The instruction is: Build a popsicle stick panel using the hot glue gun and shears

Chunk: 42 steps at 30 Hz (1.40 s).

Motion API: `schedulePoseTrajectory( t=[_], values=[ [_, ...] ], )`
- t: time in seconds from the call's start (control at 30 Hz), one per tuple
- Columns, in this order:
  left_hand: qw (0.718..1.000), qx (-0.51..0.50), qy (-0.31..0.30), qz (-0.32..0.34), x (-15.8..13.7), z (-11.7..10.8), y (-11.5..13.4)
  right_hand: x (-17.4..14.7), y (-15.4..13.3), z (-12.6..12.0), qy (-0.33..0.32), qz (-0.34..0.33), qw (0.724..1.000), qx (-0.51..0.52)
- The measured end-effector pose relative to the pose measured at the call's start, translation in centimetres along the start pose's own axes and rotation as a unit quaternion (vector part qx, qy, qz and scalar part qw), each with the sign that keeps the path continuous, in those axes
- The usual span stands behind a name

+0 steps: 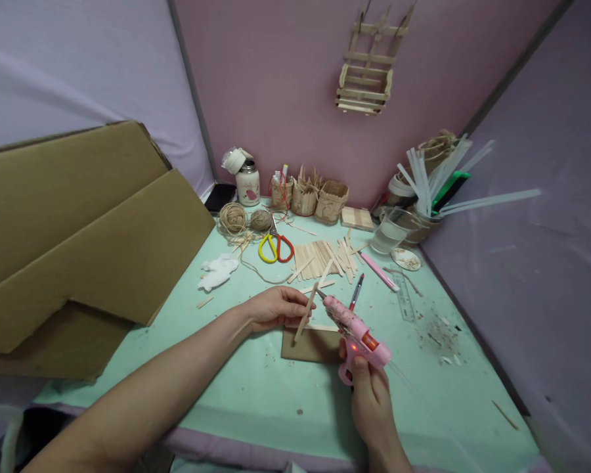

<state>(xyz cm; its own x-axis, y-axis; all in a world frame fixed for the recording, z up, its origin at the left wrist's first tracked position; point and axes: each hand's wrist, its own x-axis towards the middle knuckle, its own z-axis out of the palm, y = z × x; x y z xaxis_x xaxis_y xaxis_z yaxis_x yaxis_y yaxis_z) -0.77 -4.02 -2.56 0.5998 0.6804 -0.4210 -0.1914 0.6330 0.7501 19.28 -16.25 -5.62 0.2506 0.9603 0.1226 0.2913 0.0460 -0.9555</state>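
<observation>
My left hand (274, 307) is closed, pinching a wooden craft stick (304, 320) that stands at a slant. My right hand (370, 387) is wrapped round the handle of a pink glue gun (350, 320), whose small orange light glows. The gun's nozzle points left, close to the upper end of the stick; whether it touches cannot be told. Beneath the hands lies a piece of brown cardboard (315, 351), with a pale craft stick along its far edge. A pile of craft sticks (320, 257) spreads just beyond. Near the gun is a red-tipped pen (357, 291).
Scissors (276, 248) and twine balls (233, 217) lie at the back left. A large cardboard box (79, 230) fills the left side. To the right stand a cup of water (390, 235) and glue sticks (423, 177) in a holder. A clear ruler (404, 297) lies nearby.
</observation>
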Motion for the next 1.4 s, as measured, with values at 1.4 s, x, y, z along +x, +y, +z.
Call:
schedulePoseTrajectory(
  t=[1.4],
  values=[
    [0.995, -0.061, 0.047, 0.065, -0.1, -0.5, 1.0, -0.7, -1.3, -0.5, -0.067, 0.008, 0.998, 0.004]
  ],
)
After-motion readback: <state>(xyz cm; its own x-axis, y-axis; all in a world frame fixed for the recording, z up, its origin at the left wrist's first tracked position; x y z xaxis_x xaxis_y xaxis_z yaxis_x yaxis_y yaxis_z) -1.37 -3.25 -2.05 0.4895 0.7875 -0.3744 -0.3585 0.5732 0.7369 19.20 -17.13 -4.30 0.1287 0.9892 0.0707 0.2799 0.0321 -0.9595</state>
